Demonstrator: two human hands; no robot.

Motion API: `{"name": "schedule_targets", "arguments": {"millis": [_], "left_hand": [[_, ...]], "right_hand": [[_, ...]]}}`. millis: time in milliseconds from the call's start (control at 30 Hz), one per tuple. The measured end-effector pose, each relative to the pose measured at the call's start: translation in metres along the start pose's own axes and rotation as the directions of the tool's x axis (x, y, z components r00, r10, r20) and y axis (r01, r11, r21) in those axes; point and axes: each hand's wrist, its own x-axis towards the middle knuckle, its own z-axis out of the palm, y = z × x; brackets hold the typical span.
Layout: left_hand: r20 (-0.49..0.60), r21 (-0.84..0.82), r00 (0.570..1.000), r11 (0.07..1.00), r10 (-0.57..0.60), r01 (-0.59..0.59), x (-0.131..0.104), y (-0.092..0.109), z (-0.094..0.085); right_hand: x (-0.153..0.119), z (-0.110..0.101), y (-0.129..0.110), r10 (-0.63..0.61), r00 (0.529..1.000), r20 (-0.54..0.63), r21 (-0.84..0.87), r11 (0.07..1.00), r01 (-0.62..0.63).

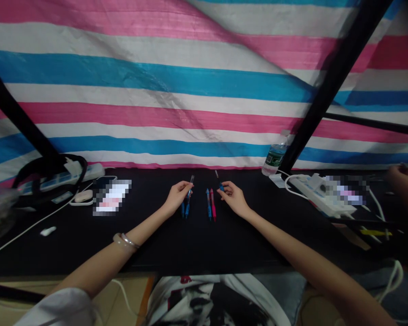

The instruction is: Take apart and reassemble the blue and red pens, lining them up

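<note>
Near the middle of the black table, my left hand pinches a clear pen part that points up and away. Two blue pens or pen parts lie just below and right of its fingertips. My right hand is closed on a blue pen part, with a thin refill-like tip sticking out toward the back. Between the hands a blue pen and a pink pen lie side by side, tips toward me.
A phone, an earbud case, an earbud and a power strip are at left. A water bottle, another power strip and cables are at right. Another person's hand shows at the far right.
</note>
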Motion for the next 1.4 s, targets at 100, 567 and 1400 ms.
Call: {"name": "schedule_targets", "arguments": {"millis": [100, 567, 1400], "left_hand": [[0.010, 0.010, 1.000, 1.000, 0.020, -0.020, 0.000, 0.000, 0.000], [0.191, 0.455, 0.924, 0.804, 0.332, -0.383, -0.023, 0.013, 0.005], [0.124, 0.474, 0.886, 0.757, 0.447, -0.449, -0.021, 0.015, 0.002]], "right_hand": [[0.000, -0.001, 0.002, -0.046, 0.999, -0.018, -0.066, 0.997, 0.044], [-0.003, -0.003, -0.009, -0.136, 0.987, -0.082, -0.280, 0.954, 0.108], [-0.001, -0.010, 0.000, -0.217, 0.967, -0.134, -0.447, 0.884, 0.137]]}}
